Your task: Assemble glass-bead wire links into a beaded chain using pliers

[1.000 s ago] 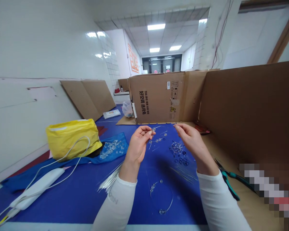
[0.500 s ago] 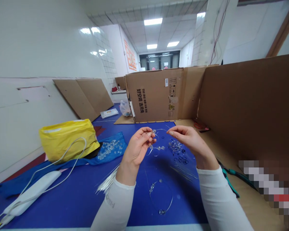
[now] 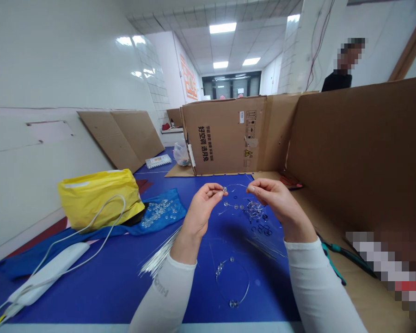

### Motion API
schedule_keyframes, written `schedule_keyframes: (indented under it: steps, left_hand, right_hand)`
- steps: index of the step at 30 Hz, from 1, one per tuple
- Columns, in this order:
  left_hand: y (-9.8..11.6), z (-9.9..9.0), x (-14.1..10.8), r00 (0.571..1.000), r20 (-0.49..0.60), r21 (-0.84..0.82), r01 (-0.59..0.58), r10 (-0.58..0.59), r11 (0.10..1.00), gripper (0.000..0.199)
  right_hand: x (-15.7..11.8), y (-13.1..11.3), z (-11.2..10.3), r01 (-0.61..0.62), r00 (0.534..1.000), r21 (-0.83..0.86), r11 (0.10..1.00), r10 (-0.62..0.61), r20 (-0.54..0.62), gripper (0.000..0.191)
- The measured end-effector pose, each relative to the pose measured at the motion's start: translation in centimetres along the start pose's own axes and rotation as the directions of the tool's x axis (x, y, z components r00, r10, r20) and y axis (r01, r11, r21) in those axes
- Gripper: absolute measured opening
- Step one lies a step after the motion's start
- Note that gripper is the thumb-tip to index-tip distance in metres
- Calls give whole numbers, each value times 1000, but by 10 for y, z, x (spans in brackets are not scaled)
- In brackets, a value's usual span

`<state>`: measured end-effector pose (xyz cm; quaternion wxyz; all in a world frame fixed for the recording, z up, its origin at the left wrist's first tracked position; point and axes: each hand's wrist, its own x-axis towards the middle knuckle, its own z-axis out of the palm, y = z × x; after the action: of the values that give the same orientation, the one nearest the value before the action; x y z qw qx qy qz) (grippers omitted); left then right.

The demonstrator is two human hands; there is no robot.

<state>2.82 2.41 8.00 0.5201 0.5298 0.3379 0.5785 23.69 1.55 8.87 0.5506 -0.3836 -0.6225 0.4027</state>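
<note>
Between my two hands a thin silvery wire (image 3: 237, 185) arcs above the blue table. My left hand (image 3: 204, 207) pinches it beside a clear bead (image 3: 225, 189). My right hand (image 3: 276, 199) pinches the wire's other side between thumb and fingertips. Several clear beads on wire (image 3: 236, 206) show just below my left fingertips; whether they join the held wire I cannot tell. Nearer to me, a wire ring with clear beads (image 3: 248, 283) lies on the table. Close to my right hand is a tangled pile of wire pieces (image 3: 254, 210), with small dark rings (image 3: 263, 230) in front.
Loose clear beads (image 3: 161, 210) lie on blue cloth by a yellow bag (image 3: 99, 199). A bundle of straight wires (image 3: 159, 256) lies near my left forearm. A white power strip (image 3: 52, 273), green-handled pliers (image 3: 346, 254) and cardboard walls (image 3: 225, 134) surround the work. A person (image 3: 338, 79) stands behind the cardboard.
Both hands have shifted slightly right, and the wire arc between them shows longer. The beads below my left fingers now hang further right. A person has come into view at upper right.
</note>
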Motion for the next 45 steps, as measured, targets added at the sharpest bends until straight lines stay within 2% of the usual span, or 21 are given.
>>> schedule_keyframes:
  steps: [12,20,26,33,38,42,45]
  left_hand:
    - [-3,-1,2,998,-20,171,-63,68,983,15]
    - [-1,2,-1,999,-16,122,-40,42,992,14]
    - [0,3,-2,999,-31,45,-4,6,999,15]
    - [2,3,-2,999,-41,17,11,-11,1000,15]
    - [2,3,-2,999,-47,45,8,-6,999,15]
    - [1,3,-2,1000,-29,65,15,-13,998,15]
    - [-1,3,-2,1000,-13,68,24,-23,997,16]
  right_hand:
    - [2,2,1,-12,1000,-29,1000,12,10,23]
    - [4,9,2,-21,1000,-195,981,18,-16,26]
    - [1,0,5,44,996,-353,935,-70,-62,24]
    - [-3,1,5,69,991,-377,924,-106,-77,22]
    - [-7,0,9,117,992,-355,928,-127,-2,22]
    - [-12,-7,15,151,988,-482,863,-144,53,19]
    - [-15,-13,19,140,988,-602,786,-151,33,20]
